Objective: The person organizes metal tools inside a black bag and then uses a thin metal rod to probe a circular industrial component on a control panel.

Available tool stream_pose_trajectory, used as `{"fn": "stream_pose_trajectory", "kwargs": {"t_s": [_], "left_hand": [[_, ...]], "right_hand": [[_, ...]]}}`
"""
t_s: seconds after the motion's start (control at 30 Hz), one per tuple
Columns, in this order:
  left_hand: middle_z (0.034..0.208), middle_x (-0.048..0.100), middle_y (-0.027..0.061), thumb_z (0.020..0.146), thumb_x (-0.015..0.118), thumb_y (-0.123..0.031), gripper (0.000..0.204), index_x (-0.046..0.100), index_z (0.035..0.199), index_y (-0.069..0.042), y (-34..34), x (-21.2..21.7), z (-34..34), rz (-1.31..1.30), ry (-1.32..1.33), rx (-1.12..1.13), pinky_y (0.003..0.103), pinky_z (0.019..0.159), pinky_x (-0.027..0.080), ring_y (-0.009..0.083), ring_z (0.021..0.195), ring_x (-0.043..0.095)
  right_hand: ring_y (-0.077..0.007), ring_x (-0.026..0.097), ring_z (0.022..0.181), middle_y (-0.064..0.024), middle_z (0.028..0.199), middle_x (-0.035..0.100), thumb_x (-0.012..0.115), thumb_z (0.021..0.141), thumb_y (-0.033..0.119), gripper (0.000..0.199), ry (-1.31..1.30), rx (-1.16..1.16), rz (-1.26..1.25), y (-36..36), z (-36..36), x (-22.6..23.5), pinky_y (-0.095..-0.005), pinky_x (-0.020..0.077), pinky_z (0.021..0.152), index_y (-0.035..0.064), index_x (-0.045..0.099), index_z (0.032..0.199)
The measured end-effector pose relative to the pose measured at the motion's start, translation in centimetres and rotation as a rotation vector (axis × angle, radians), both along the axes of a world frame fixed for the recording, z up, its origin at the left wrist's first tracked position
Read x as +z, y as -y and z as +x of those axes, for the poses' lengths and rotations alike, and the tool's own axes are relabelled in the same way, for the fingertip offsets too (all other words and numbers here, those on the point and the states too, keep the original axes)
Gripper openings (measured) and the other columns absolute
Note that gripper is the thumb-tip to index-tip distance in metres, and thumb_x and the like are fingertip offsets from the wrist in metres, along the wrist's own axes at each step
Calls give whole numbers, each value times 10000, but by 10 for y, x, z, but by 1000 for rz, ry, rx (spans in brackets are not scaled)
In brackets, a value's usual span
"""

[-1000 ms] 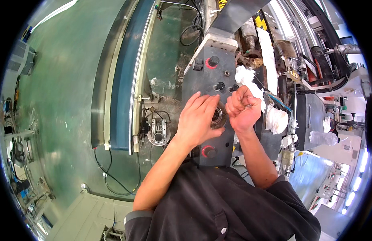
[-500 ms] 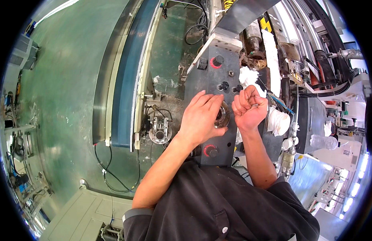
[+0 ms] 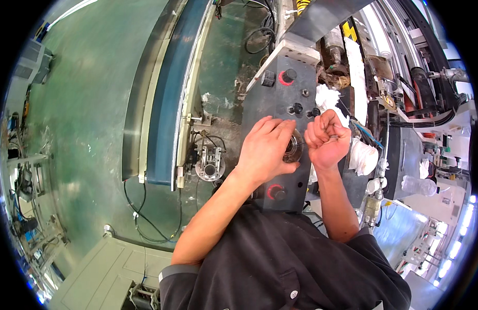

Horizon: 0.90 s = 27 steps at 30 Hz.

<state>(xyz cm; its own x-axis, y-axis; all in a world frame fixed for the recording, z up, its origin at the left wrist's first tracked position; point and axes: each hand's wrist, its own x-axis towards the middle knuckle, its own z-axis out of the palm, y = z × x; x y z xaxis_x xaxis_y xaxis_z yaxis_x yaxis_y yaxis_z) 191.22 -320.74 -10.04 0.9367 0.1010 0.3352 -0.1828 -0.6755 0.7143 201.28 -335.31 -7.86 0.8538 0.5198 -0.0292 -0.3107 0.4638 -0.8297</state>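
Observation:
A dark metal plate (image 3: 259, 101) lies in front of me, with a round metal ring (image 3: 297, 146) set at its middle. My left hand (image 3: 266, 150) curves round the ring's left side, fingertips at its far edge and thumb at its near edge. Part of the ring is hidden under that hand. Just right of the ring my right hand (image 3: 328, 140) is closed, palm side up. A small shiny bit shows between its curled fingers, too small to name. Black bolts stand on the plate, one ringed in red (image 3: 288, 76) at the far end and another (image 3: 276, 192) near me.
A blue conveyor belt (image 3: 169, 98) runs along the left, with a small metal motor unit (image 3: 210, 164) beside its near end. White rags (image 3: 363, 156) lie right of the plate, and a clear plastic bottle (image 3: 419, 185) farther right. A slanting metal bar (image 3: 327, 20) crosses the far end.
The whole view has shifted slightly, so the plate and both hands sit a little farther right. Against the plate, the hands keep nearly the same pose.

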Motion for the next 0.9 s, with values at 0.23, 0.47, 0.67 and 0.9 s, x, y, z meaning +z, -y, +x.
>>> {"fn": "stream_pose_trajectory", "kwargs": {"t_s": [0.23,0.47,0.67,0.9], "left_hand": [[1203,666,130,591,861,-327,826,567,1303,-29,-1,-1,0,6,0,-7,439,1104,409,284,1189,586],[1214,660,129,603,858,-317,815,559,1305,-31,1,-1,0,22,-9,-7,435,1111,400,284,1194,582],[1219,659,117,607,859,-304,790,567,1290,-34,1,1,0,-1,3,-23,433,1102,408,283,1189,584],[1226,658,110,600,868,-293,786,581,1289,-45,-1,-1,0,5,10,-9,426,1090,415,272,1187,587]], "right_hand": [[-92,222,464,34,558,276,385,877,294,264,7,11,23,0,-1,-1,-276,198,439,54,452,793],[-98,225,468,28,556,281,394,874,299,270,-22,0,18,4,3,-6,-282,205,444,47,473,818],[-106,383,581,22,678,408,385,956,345,394,117,-29,-444,7,-4,8,-245,314,531,14,574,1056],[-65,319,467,46,580,388,420,1019,369,443,-58,244,-953,29,2,61,-247,283,436,-15,636,1064]]}}
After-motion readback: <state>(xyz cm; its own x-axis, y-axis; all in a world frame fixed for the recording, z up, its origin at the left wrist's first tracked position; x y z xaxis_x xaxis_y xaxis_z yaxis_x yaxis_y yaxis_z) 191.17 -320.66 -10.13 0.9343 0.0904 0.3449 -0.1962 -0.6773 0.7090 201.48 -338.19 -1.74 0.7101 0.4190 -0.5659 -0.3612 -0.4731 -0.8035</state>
